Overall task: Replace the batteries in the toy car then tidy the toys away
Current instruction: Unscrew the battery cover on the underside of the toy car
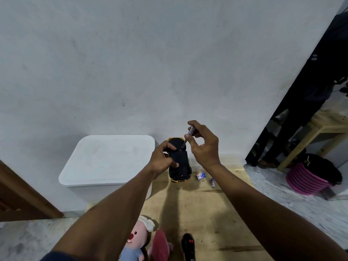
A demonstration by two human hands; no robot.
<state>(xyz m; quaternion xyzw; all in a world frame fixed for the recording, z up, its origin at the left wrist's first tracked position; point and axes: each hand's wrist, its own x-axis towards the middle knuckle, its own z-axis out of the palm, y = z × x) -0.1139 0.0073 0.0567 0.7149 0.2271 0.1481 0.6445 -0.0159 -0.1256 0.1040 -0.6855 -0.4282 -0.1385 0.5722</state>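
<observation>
My left hand [163,161] grips a black and yellow toy car [179,164], held upside down in the air with its black underside facing me. My right hand [202,143] pinches a small screwdriver [188,136] between thumb and fingers, its tip set on the car's underside near the far end. Loose blue and white batteries [200,175] lie on the wooden board [216,208] below, with one more battery [213,182] a little to the right. A black remote control [188,246] lies at the bottom of the view.
A white lidded storage box [111,161] stands against the wall at the left. A pink plush toy [140,240] lies at the bottom. A pink basket [307,178] holding a black bag sits on the right, beside a wooden table [320,127]. A brown door [22,196] is at far left.
</observation>
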